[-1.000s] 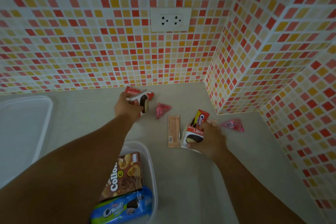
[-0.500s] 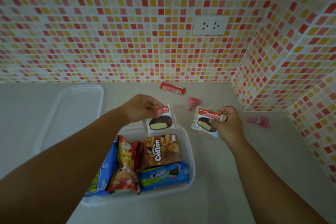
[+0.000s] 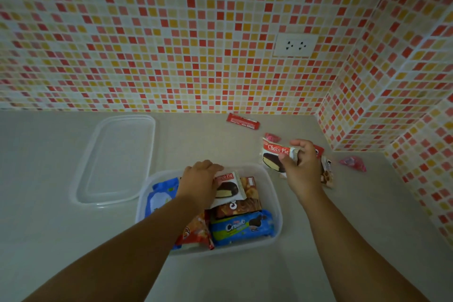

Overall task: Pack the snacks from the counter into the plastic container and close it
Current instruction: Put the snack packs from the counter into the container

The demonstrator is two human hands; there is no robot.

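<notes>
The left hand [image 3: 199, 180] grips a Choco Pie [image 3: 229, 189] inside the plastic container [image 3: 274, 193], laid over the packets there near its far rim. At 2 o'clock from the container, the right hand [image 3: 301, 167] holds a second Choco Pie [image 3: 273, 157] above bare counter [image 3: 61, 228]. The lid [image 3: 117, 159] lies at 10 o'clock, its corner just beside the container's rim. A red bar [image 3: 242, 121] rests against the tiled wall [image 3: 171, 44] at 12 o'clock

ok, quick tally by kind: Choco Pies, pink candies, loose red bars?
Choco Pies: 2, one in the left hand, one in the right hand
Pink candies: 2
Red bar: 1
Total: 5
</notes>
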